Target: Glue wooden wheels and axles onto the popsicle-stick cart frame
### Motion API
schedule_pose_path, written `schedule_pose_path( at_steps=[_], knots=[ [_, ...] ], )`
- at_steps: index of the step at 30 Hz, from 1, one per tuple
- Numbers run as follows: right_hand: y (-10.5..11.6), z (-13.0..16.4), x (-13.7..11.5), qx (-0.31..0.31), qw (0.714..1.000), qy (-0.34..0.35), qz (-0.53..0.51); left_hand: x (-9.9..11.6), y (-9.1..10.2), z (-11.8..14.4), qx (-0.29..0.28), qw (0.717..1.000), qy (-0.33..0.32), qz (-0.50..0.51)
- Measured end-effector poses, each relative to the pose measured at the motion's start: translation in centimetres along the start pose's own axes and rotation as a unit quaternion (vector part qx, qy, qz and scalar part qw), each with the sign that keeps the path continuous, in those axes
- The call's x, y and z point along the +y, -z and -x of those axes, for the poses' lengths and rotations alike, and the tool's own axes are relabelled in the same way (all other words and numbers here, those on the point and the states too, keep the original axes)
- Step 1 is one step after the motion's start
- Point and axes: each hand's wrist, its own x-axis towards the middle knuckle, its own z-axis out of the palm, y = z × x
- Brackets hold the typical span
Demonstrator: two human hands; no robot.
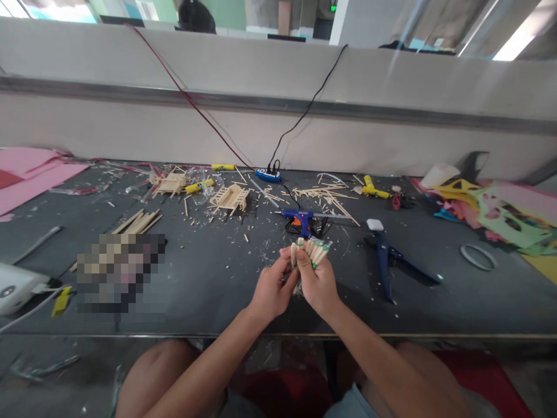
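Note:
Both my hands are together over the table's near middle, around a bundle of pale wooden sticks [319, 253] in clear plastic with green marks. My right hand [321, 285] is wrapped round the bundle, its thumb pressed on top. On the left side, my left hand [270, 285] has its fingers closed on the end of a stick [293, 253] beside the bundle. My palms hide the lower part of the bundle. Just beyond the hands lies a blue glue gun [301, 219] with an orange trigger and a glue stick in its back.
Two small stick structures [231, 198] and loose sticks [324, 193] lie near a blue power strip [267, 175]. To the right are blue-handled cutters [383, 264], a white case [375, 224], a grey ring [477, 257] and coloured paper [500, 212]. Leftward lie more sticks [138, 222] and a white device [20, 287].

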Motion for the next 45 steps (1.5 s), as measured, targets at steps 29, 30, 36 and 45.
schedule_pose_path(
  at_steps=[29,30,36,45],
  knots=[
    [1.2,0.6,0.3,0.0,0.999,-0.021,-0.039,2.0,1.0,-0.9,-0.005,0.987,-0.007,0.158],
    [1.3,0.7,0.2,-0.004,0.999,-0.021,-0.037,2.0,1.0,-0.9,-0.014,0.99,-0.011,0.142],
    [2.1,1.0,0.2,-0.047,0.998,-0.008,-0.03,1.4,0.6,-0.8,-0.069,0.993,-0.01,0.098],
    [2.6,0.5,0.2,-0.115,0.993,0.0,-0.027,0.7,0.3,-0.7,-0.071,0.993,0.005,0.092]
  ],
)
